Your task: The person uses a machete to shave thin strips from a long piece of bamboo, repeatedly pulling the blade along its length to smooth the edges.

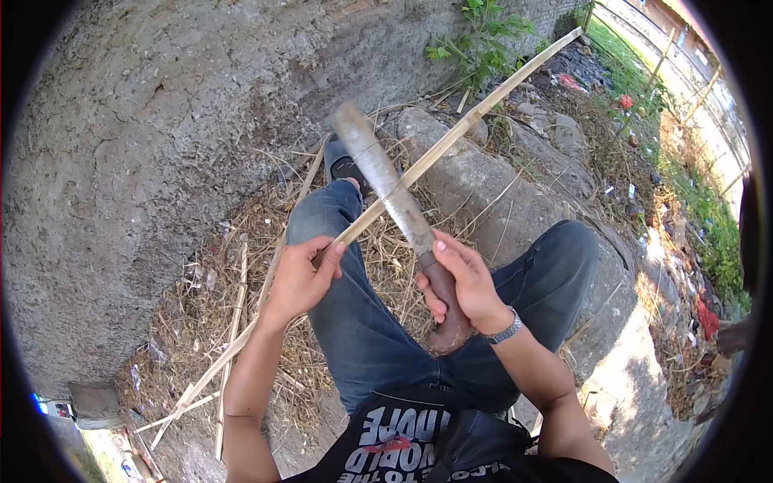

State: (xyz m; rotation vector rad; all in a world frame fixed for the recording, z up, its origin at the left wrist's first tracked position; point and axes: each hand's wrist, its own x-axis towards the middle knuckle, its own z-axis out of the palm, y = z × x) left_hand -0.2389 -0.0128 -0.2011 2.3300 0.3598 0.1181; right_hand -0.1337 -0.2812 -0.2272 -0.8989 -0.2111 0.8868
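Observation:
My left hand point(304, 278) is closed on a long, pale bamboo strip point(459, 133), thumb along its upper face. The strip runs from below my left forearm up to the far right. My right hand point(465, 282) is wrapped round the brown wooden handle of a machete point(374, 165), with the thumb near the base of the blade. The broad, worn blade points up and left, crossing the strip a little beyond my left hand. A metal-banded watch point(506, 325) is on my right wrist.
Thin split pieces point(233, 346) and dry shavings point(394, 253) lie on the ground around my legs. A rough wall point(153, 153) rises on the left. Large rocks point(475, 189) sit ahead and right; a leafy plant point(483, 44) grows by the wall.

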